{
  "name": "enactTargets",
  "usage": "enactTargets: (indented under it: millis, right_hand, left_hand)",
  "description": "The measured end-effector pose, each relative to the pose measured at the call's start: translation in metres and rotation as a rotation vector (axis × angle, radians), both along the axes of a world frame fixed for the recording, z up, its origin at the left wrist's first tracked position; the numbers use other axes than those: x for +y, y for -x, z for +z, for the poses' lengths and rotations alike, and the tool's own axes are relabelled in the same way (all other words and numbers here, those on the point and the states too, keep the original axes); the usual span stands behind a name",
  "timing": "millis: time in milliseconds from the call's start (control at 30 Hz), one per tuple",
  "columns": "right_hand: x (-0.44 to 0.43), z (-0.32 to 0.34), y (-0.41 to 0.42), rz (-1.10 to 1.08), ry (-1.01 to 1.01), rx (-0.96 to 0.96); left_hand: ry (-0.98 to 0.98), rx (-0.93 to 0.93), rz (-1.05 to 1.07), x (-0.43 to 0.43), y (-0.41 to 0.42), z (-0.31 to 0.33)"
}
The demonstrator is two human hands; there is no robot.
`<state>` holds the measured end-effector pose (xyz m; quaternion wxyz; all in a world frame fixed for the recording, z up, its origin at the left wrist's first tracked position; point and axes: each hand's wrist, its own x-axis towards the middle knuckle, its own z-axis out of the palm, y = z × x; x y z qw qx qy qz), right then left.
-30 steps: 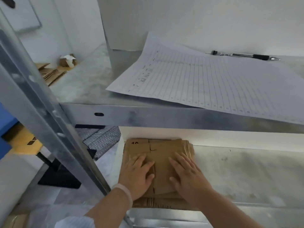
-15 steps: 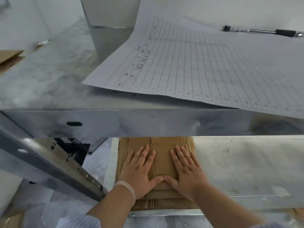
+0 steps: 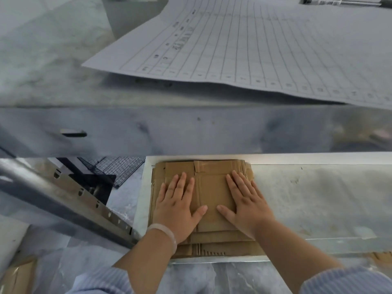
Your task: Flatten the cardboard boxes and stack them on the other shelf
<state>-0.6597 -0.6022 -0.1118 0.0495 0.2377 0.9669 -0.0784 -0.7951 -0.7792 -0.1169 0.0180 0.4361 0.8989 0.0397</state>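
The upper half of the view is filled by the upper shelf [image 3: 53, 71], a grey metal deck whose front beam [image 3: 191, 132] runs across the whole width. The back of the level below is hidden by this beam. A large ruled paper sheet [image 3: 265, 49] is spread over the right part of the upper deck, with its near edge lifted slightly off the metal.

Beneath the beam, the lower shelf [image 3: 318, 198] is seen as a pale, scuffed surface stretching away to the right. A slotted metal upright [image 3: 63, 200] is slanted across the lower left, just beside the shelf's left front corner.

The stack of flattened cardboard [image 3: 210, 187] is laid flat at the left end of the lower shelf. Its sides are squared with the shelf edges. Its near edge is set at the front lip, and its far edge is reached just before the beam's shadow. The stack appears slightly longer from front to back than across, though this cannot be told with certainty through the wide lens. The layers are offset a little, so that corrugated edges are exposed along the near side.

The left hand [image 3: 178, 206] and the right hand [image 3: 246, 202] are laid palm down on top of the stack, side by side, fingers straight and spread, thumbs pointed toward each other but kept apart.

A piece of wire mesh [image 3: 118, 168] is seen on the floor behind the upright. A pen [image 3: 343, 2] is laid beyond the sheet at the top right. A pale bracelet [image 3: 164, 233] is worn on the left wrist.
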Motion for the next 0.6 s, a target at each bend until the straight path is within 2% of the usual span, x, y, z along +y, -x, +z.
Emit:
enactTargets:
  millis: [400,600]
  right_hand:
    - [0.002,0.001,0.005,-0.015,0.013,-0.042]
    - [0.007,0.024,0.012,0.012,0.148,-0.153]
  left_hand:
    - [0.096,-0.012,0.014,0.007,0.005,-0.004]
    - [0.131,-0.171,0.053,0.012,0.011,0.013]
